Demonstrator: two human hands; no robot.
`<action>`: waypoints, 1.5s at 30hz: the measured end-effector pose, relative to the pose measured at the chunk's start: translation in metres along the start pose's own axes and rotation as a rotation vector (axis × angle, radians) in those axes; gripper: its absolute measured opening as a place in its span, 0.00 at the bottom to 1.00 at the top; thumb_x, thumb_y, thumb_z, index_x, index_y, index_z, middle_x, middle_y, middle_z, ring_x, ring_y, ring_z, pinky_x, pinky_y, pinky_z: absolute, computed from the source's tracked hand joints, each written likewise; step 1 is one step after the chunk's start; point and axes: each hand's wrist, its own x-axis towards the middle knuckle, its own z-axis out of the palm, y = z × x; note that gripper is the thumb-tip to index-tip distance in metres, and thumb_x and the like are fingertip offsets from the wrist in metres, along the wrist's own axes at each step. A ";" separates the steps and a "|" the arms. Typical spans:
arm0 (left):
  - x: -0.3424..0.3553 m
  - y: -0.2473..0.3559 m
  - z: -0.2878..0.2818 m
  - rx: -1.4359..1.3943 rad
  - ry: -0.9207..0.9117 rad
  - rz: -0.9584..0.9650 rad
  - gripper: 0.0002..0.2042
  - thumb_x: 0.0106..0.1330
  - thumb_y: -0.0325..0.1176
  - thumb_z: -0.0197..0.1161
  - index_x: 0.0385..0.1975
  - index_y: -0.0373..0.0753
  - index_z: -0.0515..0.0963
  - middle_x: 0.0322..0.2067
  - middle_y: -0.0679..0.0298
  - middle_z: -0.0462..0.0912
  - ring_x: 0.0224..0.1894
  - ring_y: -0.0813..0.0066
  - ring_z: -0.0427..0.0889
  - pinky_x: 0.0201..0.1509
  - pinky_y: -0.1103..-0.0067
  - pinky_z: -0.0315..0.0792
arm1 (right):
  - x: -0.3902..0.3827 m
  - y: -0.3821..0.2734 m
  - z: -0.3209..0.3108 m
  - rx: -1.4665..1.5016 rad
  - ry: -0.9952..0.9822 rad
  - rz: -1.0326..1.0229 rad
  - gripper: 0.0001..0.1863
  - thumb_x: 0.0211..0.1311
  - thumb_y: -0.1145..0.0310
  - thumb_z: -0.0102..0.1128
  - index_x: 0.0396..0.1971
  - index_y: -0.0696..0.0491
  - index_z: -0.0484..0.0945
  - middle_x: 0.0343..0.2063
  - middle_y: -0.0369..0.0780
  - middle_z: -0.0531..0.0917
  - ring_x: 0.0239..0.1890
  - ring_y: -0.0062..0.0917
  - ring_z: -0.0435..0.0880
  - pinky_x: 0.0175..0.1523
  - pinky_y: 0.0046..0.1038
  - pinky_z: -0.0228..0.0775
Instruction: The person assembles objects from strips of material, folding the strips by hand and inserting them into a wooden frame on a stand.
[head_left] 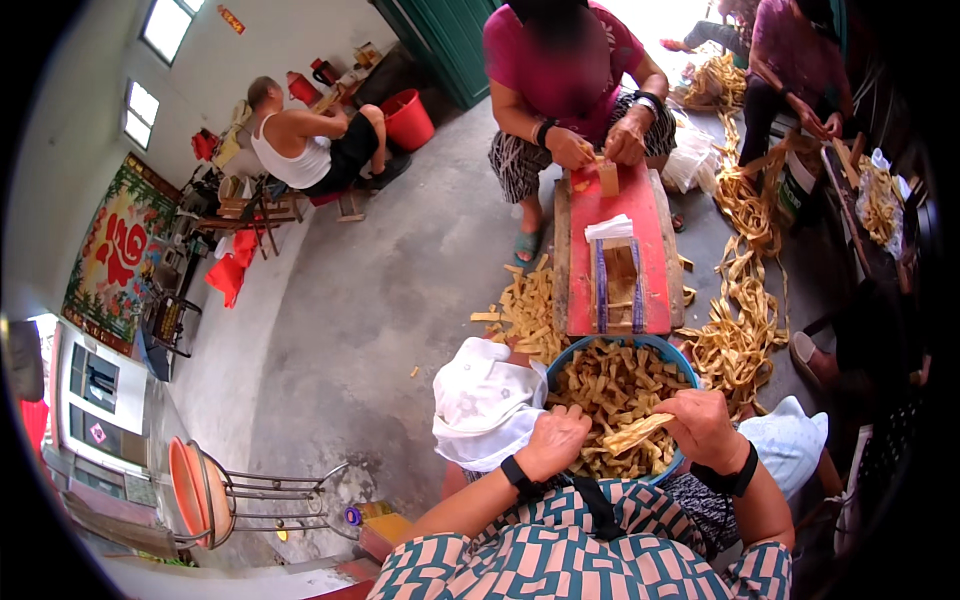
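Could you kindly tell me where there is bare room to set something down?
Bare grey floor lies between the red bucket and the pile of short pieces. Crowded: the filled blue basin, and right of the red bench, where yellow strips lie.

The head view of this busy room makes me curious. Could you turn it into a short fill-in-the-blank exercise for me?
1. The round tub holding short yellowish pieces has a rim coloured ____.
2. The person's right hand grips a yellowish strip, and the wristband on that arm is ____.
3. The bench beyond the tub has a top that is mostly ____.
4. The wall hanging at the picture's left shows a large red ____.

Missing words: blue; black; red; flower.
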 end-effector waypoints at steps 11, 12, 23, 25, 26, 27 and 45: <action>0.014 -0.025 0.011 -0.353 -0.221 -0.090 0.16 0.49 0.33 0.72 0.40 0.42 0.85 0.40 0.54 0.81 0.45 0.49 0.82 0.46 0.62 0.78 | -0.025 0.011 0.001 0.080 0.111 0.106 0.07 0.61 0.74 0.67 0.37 0.57 0.81 0.26 0.45 0.81 0.27 0.43 0.82 0.30 0.36 0.72; 0.014 -0.025 -0.004 -0.392 -0.256 -0.142 0.17 0.49 0.34 0.74 0.42 0.43 0.85 0.43 0.56 0.82 0.49 0.51 0.82 0.47 0.62 0.78 | -0.031 0.007 -0.003 0.126 0.115 0.165 0.06 0.63 0.75 0.66 0.37 0.58 0.80 0.26 0.44 0.80 0.27 0.41 0.81 0.30 0.35 0.71; 0.009 -0.024 -0.017 -0.330 -0.233 -0.178 0.10 0.60 0.36 0.69 0.39 0.43 0.86 0.46 0.60 0.83 0.47 0.53 0.83 0.48 0.67 0.78 | -0.051 0.010 0.006 0.715 0.191 0.567 0.05 0.72 0.73 0.63 0.38 0.60 0.81 0.26 0.33 0.80 0.27 0.14 0.77 0.32 0.20 0.68; 0.002 -0.014 -0.030 -0.424 -0.029 -0.171 0.08 0.62 0.33 0.69 0.38 0.39 0.85 0.37 0.58 0.86 0.38 0.58 0.86 0.41 0.70 0.78 | -0.055 0.013 0.010 0.819 0.188 0.617 0.08 0.73 0.69 0.63 0.37 0.60 0.82 0.28 0.30 0.80 0.27 0.10 0.76 0.31 0.16 0.67; 0.000 -0.010 -0.032 -0.638 -0.032 -0.288 0.07 0.63 0.31 0.69 0.39 0.37 0.85 0.33 0.59 0.87 0.35 0.64 0.87 0.38 0.73 0.78 | -0.054 0.013 0.012 0.830 0.173 0.643 0.09 0.73 0.69 0.63 0.38 0.60 0.83 0.28 0.30 0.80 0.27 0.11 0.76 0.31 0.16 0.67; -0.004 -0.006 -0.035 -0.850 -0.031 -0.409 0.07 0.64 0.29 0.68 0.39 0.35 0.84 0.29 0.60 0.88 0.31 0.70 0.87 0.36 0.76 0.77 | -0.052 0.013 0.014 0.846 0.153 0.665 0.09 0.73 0.68 0.63 0.38 0.60 0.84 0.28 0.31 0.81 0.26 0.11 0.76 0.31 0.16 0.68; 0.001 0.039 -0.091 -0.422 0.615 0.092 0.12 0.61 0.34 0.72 0.42 0.38 0.84 0.41 0.57 0.85 0.45 0.55 0.85 0.47 0.69 0.79 | -0.033 0.023 0.065 0.641 -0.026 0.706 0.07 0.63 0.72 0.63 0.38 0.59 0.79 0.25 0.36 0.82 0.28 0.18 0.81 0.34 0.26 0.74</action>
